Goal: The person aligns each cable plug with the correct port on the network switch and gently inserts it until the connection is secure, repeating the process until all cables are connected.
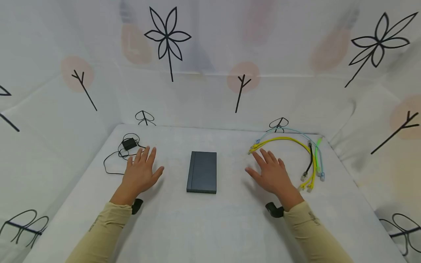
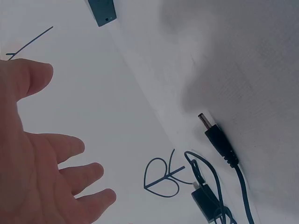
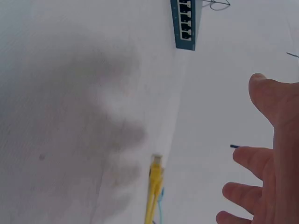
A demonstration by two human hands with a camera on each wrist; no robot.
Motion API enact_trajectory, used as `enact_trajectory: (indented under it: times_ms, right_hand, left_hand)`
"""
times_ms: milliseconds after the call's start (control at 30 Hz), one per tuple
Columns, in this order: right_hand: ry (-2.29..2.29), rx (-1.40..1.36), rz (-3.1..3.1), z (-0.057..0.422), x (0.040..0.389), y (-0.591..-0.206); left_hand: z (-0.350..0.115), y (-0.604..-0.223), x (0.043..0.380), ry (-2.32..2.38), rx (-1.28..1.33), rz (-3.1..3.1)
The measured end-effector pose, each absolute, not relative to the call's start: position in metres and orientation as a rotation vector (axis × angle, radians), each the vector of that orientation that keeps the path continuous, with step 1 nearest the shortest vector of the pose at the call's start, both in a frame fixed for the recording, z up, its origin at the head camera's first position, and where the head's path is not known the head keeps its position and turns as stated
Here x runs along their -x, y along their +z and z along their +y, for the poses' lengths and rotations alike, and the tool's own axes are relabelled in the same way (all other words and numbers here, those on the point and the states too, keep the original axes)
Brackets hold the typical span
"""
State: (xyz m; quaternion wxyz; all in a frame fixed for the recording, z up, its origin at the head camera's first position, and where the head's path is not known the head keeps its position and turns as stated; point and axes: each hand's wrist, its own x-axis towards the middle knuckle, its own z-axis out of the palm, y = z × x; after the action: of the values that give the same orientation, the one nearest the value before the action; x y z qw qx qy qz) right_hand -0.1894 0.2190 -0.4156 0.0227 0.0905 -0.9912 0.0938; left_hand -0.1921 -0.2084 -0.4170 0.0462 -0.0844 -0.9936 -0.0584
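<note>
A dark grey network switch (image 1: 202,172) lies flat on the table between the hands; the right wrist view shows a row of ports (image 3: 186,21) along its far side. My left hand (image 1: 140,175), fingers spread and holding nothing, hovers near a black power adapter (image 1: 129,143). In the left wrist view the adapter's cord ends in a barrel plug (image 2: 219,140). Likewise spread and holding nothing, my right hand (image 1: 271,173) is just in front of yellow Ethernet cables (image 1: 286,138). Their clear plug end shows close to its fingers in the right wrist view.
Beside the yellow cables lie a short black cable (image 1: 310,160), a green cable (image 1: 317,157) and a light blue cable (image 1: 300,134). A white table (image 1: 197,226) carries everything. White cloth walls (image 1: 204,98) printed with plants rise behind it and at both sides.
</note>
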Motion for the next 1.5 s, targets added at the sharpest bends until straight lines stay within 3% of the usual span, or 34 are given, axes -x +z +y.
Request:
enact_trajectory:
  times_ms: [1500]
  right_hand:
    - [0.321,-0.452,-3.078,0.154,0.194,-0.435]
  left_hand:
    - [-0.234,-0.443,0.188,-0.136,0.213,-3.159]
